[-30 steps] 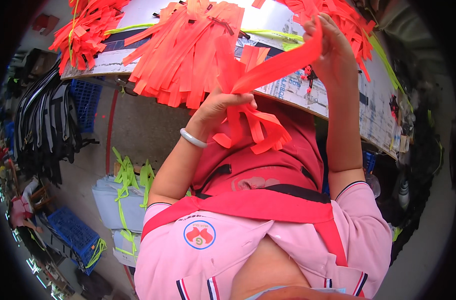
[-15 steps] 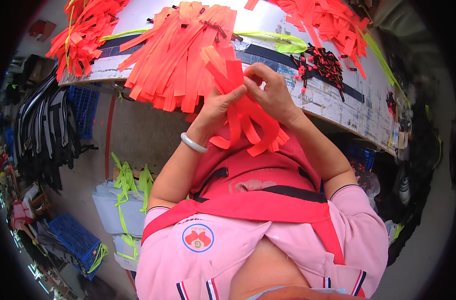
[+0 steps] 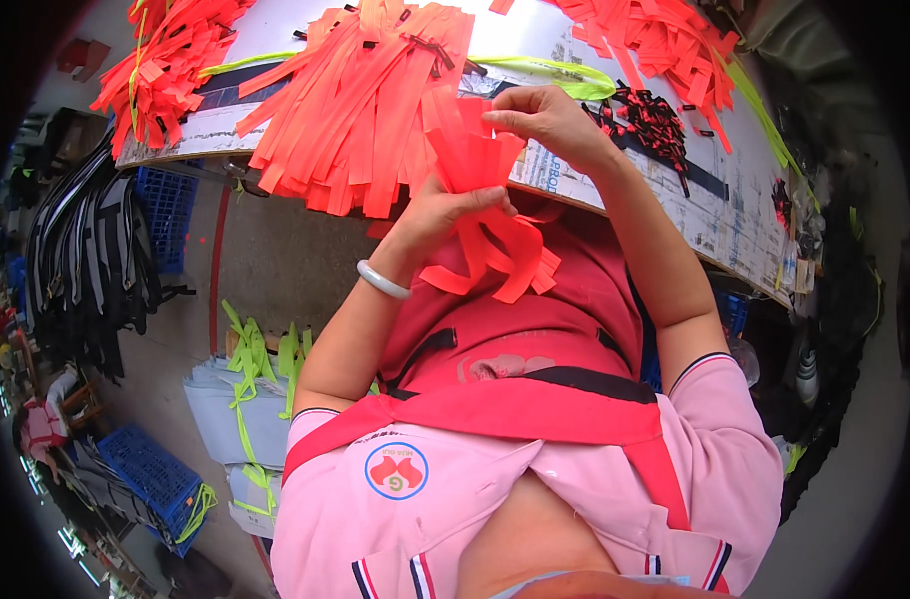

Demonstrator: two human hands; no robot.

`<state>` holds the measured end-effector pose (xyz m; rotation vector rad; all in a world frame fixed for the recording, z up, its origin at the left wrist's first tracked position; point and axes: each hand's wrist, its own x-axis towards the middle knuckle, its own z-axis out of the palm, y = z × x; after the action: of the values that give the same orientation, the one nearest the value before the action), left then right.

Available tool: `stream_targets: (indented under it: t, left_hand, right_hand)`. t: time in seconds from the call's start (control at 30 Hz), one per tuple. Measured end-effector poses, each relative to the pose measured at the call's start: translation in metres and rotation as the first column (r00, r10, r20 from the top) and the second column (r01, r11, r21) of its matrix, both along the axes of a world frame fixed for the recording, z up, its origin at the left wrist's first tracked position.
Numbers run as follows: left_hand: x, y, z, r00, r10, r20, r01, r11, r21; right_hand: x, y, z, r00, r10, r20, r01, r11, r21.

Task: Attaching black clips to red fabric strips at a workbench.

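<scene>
My left hand [image 3: 457, 207] is closed around a bunch of bright orange-red fabric strips [image 3: 470, 165], held above my lap at the table's near edge. Their upper ends fan out above the fist, while the lower ends hang in loose curls below it. My right hand [image 3: 555, 122] is raised beside the upper ends, thumb and forefinger pinched at the edge of one strip. Just behind the hands, a big pile of similar strips [image 3: 350, 120] hangs over the table edge, some with small dark end pieces.
More orange strips [image 3: 181, 70] lie at the table's left, and another heap [image 3: 665, 50] at its far right. Small black-and-red pieces [image 3: 650, 130] are scattered right of my hands. Yellow-green straps [image 3: 565, 75] cross the white tabletop [image 3: 719, 225]. Blue crates [image 3: 146, 474] stand on the floor at left.
My right hand has moved up and slightly right, away from my left hand. The left hand has shifted slightly down and right along the bunch, whose upper ends now spread wider.
</scene>
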<state>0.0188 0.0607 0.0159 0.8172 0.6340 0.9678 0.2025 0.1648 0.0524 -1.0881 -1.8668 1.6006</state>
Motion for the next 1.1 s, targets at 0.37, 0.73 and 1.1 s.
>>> stream_targets:
  t: [0.37, 0.73, 1.1]
  left_hand:
    - [0.006, -0.003, -0.005, 0.992, -0.122, 0.006, 0.122, 0.991, -0.053]
    - [0.006, 0.003, -0.006, 0.996, -0.070, 0.055, 0.074, 0.995, -0.068]
    - [0.006, 0.006, -0.003, 0.999, -0.033, 0.016, 0.034, 0.998, -0.055]
  right_hand:
    - [-0.025, 0.008, 0.016, 0.971, 0.130, -0.199, -0.136, 0.991, -0.017]
    - [-0.017, 0.003, 0.019, 0.975, 0.218, 0.035, -0.219, 0.975, 0.037]
    - [-0.025, -0.030, 0.052, 0.759, 0.379, 0.530, -0.586, 0.752, 0.302]
